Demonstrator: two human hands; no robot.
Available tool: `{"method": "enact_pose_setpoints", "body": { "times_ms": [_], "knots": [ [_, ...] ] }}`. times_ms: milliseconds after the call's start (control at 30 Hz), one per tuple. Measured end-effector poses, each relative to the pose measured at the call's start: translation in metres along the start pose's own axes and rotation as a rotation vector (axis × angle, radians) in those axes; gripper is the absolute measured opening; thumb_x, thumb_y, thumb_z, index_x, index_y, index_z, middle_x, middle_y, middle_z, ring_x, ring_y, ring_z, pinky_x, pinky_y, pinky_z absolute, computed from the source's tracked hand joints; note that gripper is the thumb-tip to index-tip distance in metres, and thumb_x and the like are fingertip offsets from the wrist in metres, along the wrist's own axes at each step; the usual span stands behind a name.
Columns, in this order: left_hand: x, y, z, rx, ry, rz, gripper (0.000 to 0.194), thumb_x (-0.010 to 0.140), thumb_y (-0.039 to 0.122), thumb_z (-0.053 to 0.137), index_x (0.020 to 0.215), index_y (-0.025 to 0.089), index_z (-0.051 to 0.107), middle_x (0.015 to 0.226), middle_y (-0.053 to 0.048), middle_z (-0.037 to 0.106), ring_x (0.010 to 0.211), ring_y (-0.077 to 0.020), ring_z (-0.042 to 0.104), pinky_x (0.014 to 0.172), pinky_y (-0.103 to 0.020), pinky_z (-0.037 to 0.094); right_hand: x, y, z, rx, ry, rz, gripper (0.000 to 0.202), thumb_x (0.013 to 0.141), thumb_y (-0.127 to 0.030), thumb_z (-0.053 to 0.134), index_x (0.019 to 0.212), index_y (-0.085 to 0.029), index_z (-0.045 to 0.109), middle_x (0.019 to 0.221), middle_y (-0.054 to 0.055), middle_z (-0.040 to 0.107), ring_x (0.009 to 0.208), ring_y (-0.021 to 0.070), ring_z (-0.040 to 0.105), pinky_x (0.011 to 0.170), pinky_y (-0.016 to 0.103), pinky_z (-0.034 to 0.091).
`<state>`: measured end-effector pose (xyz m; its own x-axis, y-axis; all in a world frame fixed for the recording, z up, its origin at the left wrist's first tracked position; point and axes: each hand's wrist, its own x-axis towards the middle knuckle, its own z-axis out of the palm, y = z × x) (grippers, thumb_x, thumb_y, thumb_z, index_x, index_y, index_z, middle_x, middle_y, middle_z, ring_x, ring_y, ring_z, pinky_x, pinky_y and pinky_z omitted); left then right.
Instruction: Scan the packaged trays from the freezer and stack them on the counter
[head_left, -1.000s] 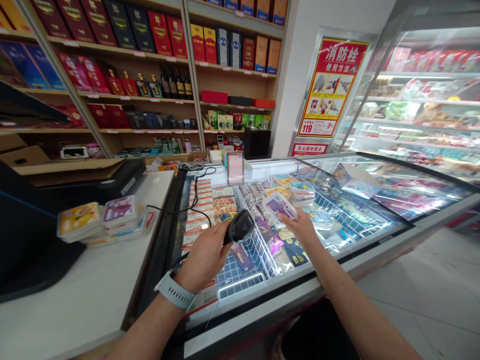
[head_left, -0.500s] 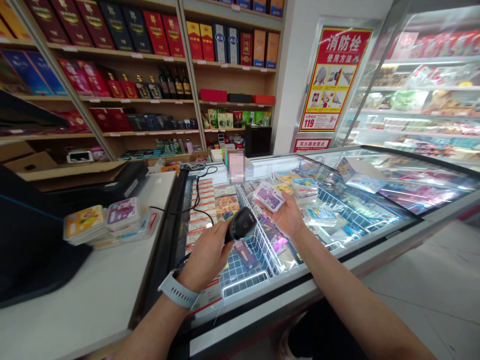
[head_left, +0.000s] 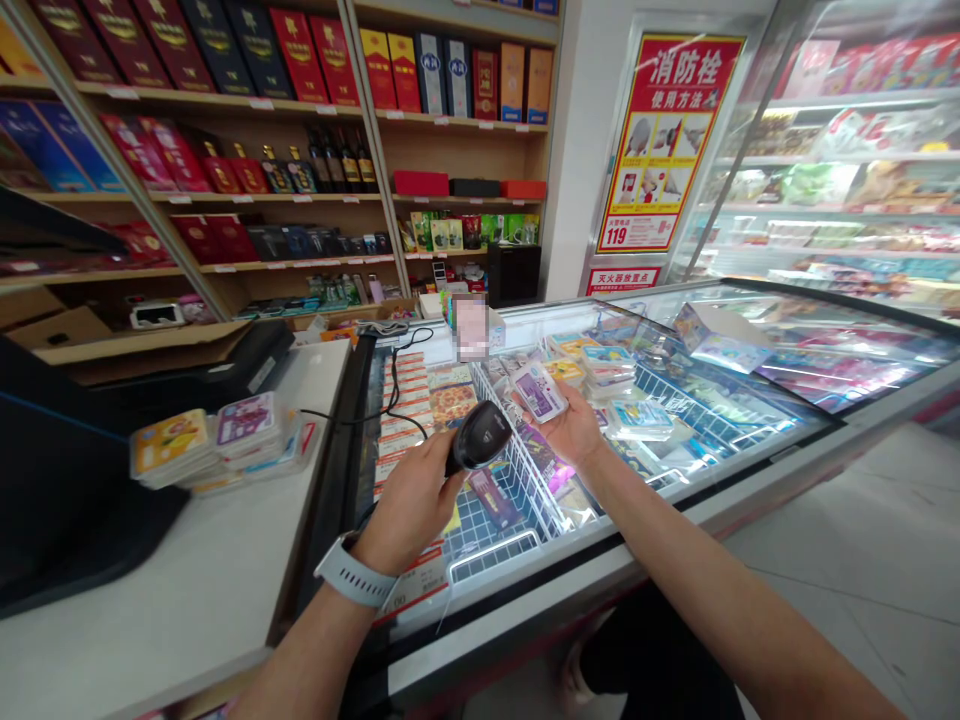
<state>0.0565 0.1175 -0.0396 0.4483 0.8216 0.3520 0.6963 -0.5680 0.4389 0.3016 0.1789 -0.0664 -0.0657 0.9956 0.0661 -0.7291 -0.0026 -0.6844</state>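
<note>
My left hand (head_left: 411, 500) is wrapped round the handle of a black barcode scanner (head_left: 482, 436), whose head points to the right. A clear plastic box with a purple and white label (head_left: 539, 391) rests in my right hand (head_left: 574, 428), tilted toward the scanner; the fingers curl round its edges. Scanner and box are a short way apart, above the glass-topped freezer (head_left: 480, 640). Stacks of similar boxes with yellow labels (head_left: 566, 372) and blue labels (head_left: 641, 418) lie just beyond my right hand.
On the white counter (head_left: 225, 570) at left stand stacked boxes with yellow (head_left: 171, 445) and purple (head_left: 246, 422) labels. The scanner's black cable (head_left: 391, 400) runs across the freezer. An opened carton (head_left: 721, 338) sits at the freezer's right. Shelves (head_left: 277, 200) of boxed bottles line the back.
My right hand has turned the purple-labelled box more upright, its label facing the scanner more. The scanner has tipped slightly upward. The view has shifted a little.
</note>
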Motion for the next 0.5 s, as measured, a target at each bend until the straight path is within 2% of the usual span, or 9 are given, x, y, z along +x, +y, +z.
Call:
{"method": "enact_pose_setpoints", "body": {
  "times_ms": [333,500],
  "knots": [
    [-0.0017,0.0025,-0.0028,-0.004,0.025,0.022,0.041,0.087,0.020,0.053,0.127,0.019,0.045,0.117,-0.011,0.061,0.108,-0.0266,0.059,0.092,-0.042,0.047,0.0027,0.0036,-0.0027,0.024,0.012,-0.011,0.034,0.090,-0.044,0.050,0.112,-0.020,0.058,0.107,0.006,0.072,0.098,0.0261,0.069,0.073,0.038,0.058],
    [-0.0030,0.0053,-0.0042,-0.017,0.032,0.026,0.041,0.085,0.016,0.054,0.125,0.020,0.045,0.119,-0.010,0.060,0.110,-0.0261,0.058,0.095,-0.041,0.046,0.0021,0.0035,-0.0041,0.031,0.007,-0.005,0.032,0.088,-0.038,0.053,0.113,-0.019,0.058,0.106,0.006,0.072,0.095,0.0239,0.070,0.081,0.039,0.057]
  ]
}}
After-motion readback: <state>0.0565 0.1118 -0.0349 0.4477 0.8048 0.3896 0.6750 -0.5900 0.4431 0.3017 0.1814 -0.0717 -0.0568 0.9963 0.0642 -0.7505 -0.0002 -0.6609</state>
